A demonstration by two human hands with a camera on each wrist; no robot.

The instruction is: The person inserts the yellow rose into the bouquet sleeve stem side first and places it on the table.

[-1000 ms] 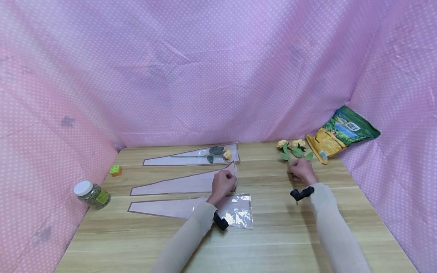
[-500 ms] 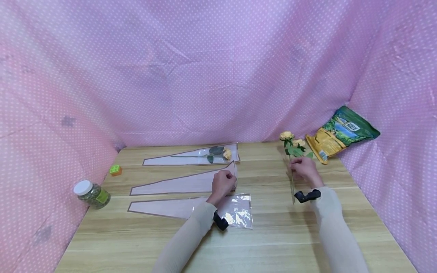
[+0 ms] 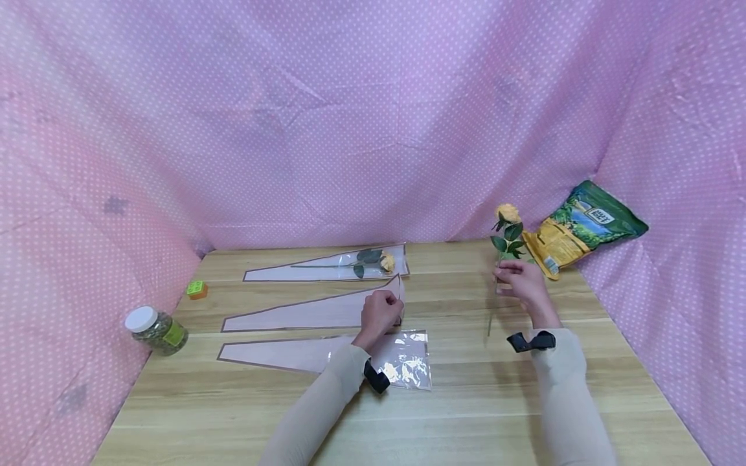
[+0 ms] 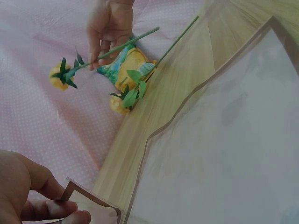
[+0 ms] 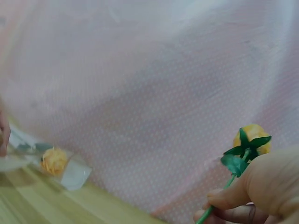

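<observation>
My left hand (image 3: 380, 316) pinches the wide right end of the middle flower sleeve (image 3: 297, 315), a tapered wrap with a brown border. In the left wrist view, its thumb and fingers grip the sleeve's corner (image 4: 96, 209). My right hand (image 3: 523, 285) holds a yellow rose (image 3: 508, 213) by its green stem, bloom up, raised off the table. The right wrist view shows that stem (image 5: 205, 214) between thumb and fingers. A second yellow rose (image 4: 119, 103) lies on the table beyond; in the head view the held rose and right hand mostly hide it.
Behind lies another sleeve (image 3: 274, 275) with a yellow rose (image 3: 387, 261) inside. A third sleeve (image 3: 274, 353) lies nearer, partly under the left arm. A green-yellow bag (image 3: 594, 217) is at back right. A jar (image 3: 166, 335) and a small block (image 3: 197, 290) are at left.
My right hand has lifted one rose off the table, raising its bloom up and slightly right, away from the other rose. The left hand has stayed on the middle sleeve.
</observation>
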